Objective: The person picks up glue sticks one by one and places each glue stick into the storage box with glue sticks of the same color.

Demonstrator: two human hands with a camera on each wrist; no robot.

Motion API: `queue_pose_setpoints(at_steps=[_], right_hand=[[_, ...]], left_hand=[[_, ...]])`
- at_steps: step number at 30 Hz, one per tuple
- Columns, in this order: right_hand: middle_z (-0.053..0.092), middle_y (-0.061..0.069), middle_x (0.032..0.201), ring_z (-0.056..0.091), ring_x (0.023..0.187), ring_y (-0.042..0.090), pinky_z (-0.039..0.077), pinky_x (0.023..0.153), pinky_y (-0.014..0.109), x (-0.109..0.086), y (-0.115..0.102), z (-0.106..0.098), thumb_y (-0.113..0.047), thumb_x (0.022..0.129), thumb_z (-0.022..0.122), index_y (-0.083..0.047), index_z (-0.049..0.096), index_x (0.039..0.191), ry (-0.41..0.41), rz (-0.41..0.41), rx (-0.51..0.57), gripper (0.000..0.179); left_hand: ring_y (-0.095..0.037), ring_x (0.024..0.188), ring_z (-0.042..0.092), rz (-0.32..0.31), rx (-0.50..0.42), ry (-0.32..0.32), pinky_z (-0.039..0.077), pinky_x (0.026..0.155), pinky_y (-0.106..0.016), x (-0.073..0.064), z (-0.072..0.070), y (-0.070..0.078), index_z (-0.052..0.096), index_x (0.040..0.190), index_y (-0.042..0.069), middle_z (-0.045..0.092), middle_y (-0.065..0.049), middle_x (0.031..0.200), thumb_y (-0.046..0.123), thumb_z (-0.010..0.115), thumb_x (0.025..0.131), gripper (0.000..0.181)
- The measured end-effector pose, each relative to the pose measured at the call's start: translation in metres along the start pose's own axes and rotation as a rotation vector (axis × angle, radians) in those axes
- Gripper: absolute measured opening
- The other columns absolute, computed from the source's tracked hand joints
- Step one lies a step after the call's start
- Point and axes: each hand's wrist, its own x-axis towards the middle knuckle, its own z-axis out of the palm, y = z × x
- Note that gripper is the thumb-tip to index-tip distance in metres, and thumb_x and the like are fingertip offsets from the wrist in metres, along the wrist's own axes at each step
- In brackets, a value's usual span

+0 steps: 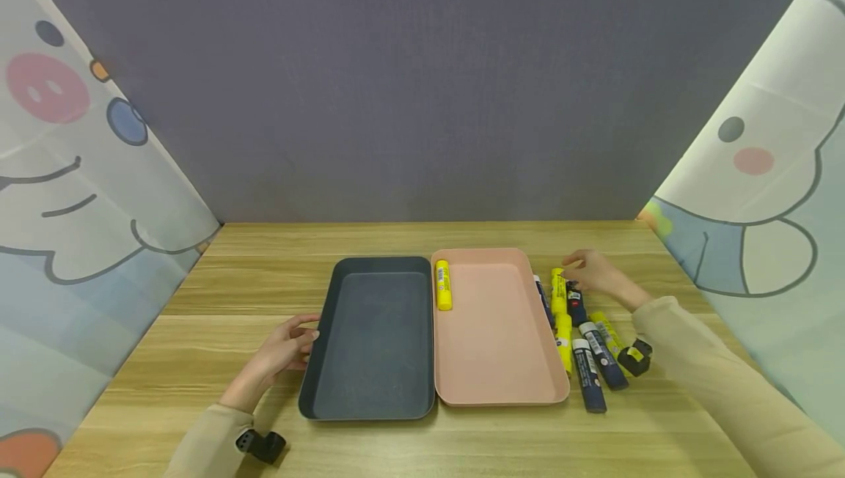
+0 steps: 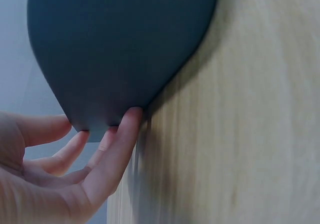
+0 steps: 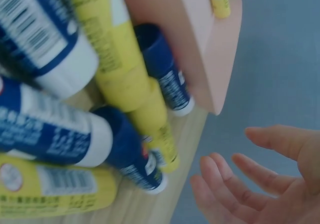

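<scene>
My left hand (image 1: 285, 344) touches the left wall of a dark grey tray (image 1: 376, 346) with its fingertips; in the left wrist view the fingers meet the tray's outer side, thumb near the rim. Beside it lies a pink tray (image 1: 496, 350), with one yellow glue stick (image 1: 443, 286) along its left side. My right hand (image 1: 594, 274) is beyond the far end of the loose glue sticks, near a yellow one (image 1: 558, 293) and a navy one (image 1: 576, 307). Seen from the right wrist, its fingers (image 3: 250, 199) are relaxed, apart from the sticks, and hold nothing.
Right of the pink tray, more glue sticks lie close together, including a yellow one (image 1: 564, 342), a white-capped navy one (image 1: 590, 377) and another navy one (image 1: 604, 357). A grey panel (image 1: 422, 97) rises behind the wooden table (image 1: 264, 273). Cartoon-printed sheets flank both sides.
</scene>
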Motion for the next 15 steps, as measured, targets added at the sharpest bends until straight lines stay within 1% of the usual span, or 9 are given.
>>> queue_pose_setpoints(at_steps=[2,3,5,7,9,10,15], right_hand=[[0.052,0.035,0.101,0.058,0.066,0.022,0.05,0.062,0.036,0.0,0.004,-0.001,-0.011,0.087,0.05,0.018,0.041,0.117,0.002,0.017,-0.007,0.042],[0.054,0.033,0.098,0.057,0.064,0.019,0.05,0.062,0.035,0.0,0.006,-0.001,-0.011,0.087,0.05,0.018,0.041,0.117,0.004,0.027,-0.013,0.043],[0.057,0.023,0.078,0.051,0.055,0.013,0.048,0.057,0.032,0.0,0.01,-0.002,-0.011,0.087,0.049,0.018,0.041,0.117,0.005,0.045,-0.011,0.043],[0.052,0.009,0.062,0.043,0.047,0.009,0.044,0.052,0.028,0.001,0.014,-0.002,-0.01,0.086,0.049,0.019,0.04,0.117,0.009,0.055,-0.012,0.044],[0.043,0.0,0.052,0.036,0.043,0.007,0.04,0.049,0.026,0.001,0.018,-0.002,-0.009,0.086,0.049,0.02,0.039,0.117,0.012,0.071,-0.002,0.044],[0.04,-0.002,0.05,0.036,0.043,0.007,0.039,0.048,0.025,0.002,0.02,-0.001,-0.008,0.085,0.05,0.021,0.039,0.116,0.015,0.075,0.001,0.044],[0.048,0.003,0.056,0.043,0.048,0.01,0.045,0.05,0.027,0.003,0.028,0.001,-0.007,0.084,0.052,0.021,0.039,0.116,0.043,0.103,-0.003,0.045]], left_hand=[[-0.018,0.074,0.058,0.0,0.001,0.004,0.05,0.062,-0.038,0.0,0.0,0.0,0.031,0.132,-0.003,0.048,-0.025,0.112,0.009,0.043,0.093,0.043],[-0.018,0.074,0.058,0.0,0.0,0.006,0.05,0.062,-0.038,0.0,0.0,0.0,0.031,0.132,-0.003,0.048,-0.025,0.112,0.009,0.043,0.093,0.043],[-0.018,0.074,0.058,0.0,-0.001,0.011,0.05,0.062,-0.038,0.0,0.001,0.001,0.031,0.132,-0.003,0.049,-0.024,0.112,0.008,0.043,0.093,0.043],[-0.018,0.073,0.059,-0.002,-0.005,0.015,0.05,0.061,-0.038,0.0,0.001,0.001,0.032,0.132,-0.003,0.049,-0.024,0.111,0.008,0.043,0.092,0.042],[-0.017,0.073,0.058,-0.003,-0.003,0.015,0.05,0.061,-0.037,0.0,0.001,0.0,0.032,0.132,-0.003,0.049,-0.024,0.111,0.008,0.043,0.092,0.043],[-0.017,0.073,0.058,-0.004,-0.001,0.016,0.05,0.061,-0.037,0.0,0.001,0.0,0.032,0.131,-0.003,0.05,-0.024,0.111,0.008,0.044,0.092,0.043],[-0.017,0.073,0.058,-0.006,0.005,0.018,0.05,0.061,-0.037,0.0,0.001,0.0,0.033,0.131,-0.003,0.05,-0.023,0.11,0.009,0.044,0.092,0.043]])
